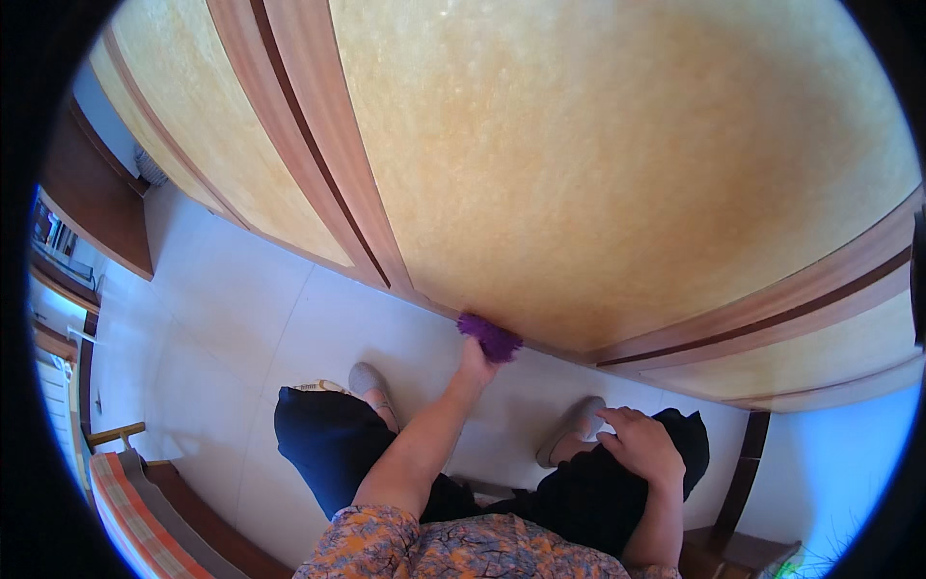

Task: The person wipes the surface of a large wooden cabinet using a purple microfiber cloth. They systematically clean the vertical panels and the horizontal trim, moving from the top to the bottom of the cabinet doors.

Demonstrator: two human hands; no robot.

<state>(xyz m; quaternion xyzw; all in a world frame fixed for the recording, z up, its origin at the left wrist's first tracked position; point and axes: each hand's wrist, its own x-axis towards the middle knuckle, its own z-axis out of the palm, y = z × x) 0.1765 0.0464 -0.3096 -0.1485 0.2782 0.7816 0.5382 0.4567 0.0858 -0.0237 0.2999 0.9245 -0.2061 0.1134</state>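
My left hand (475, 362) reaches forward, closed on a fluffy purple cleaning cloth (490, 338). The cloth touches the bottom edge of a large pale-yellow cabinet door (579, 193) framed in brown wood, just above the floor. Most of my left fingers are hidden behind the cloth's pile. At the right, my right hand (639, 442) rests over my black-trousered knee with its fingers loosely stretched and nothing in it.
White tiles cover the floor (222, 318). My feet in grey shoes (369, 381) stand apart. A chair with a striped orange cushion (145, 516) is at lower left, brown furniture (101, 183) at far left. A green plant (791, 560) shows at lower right.
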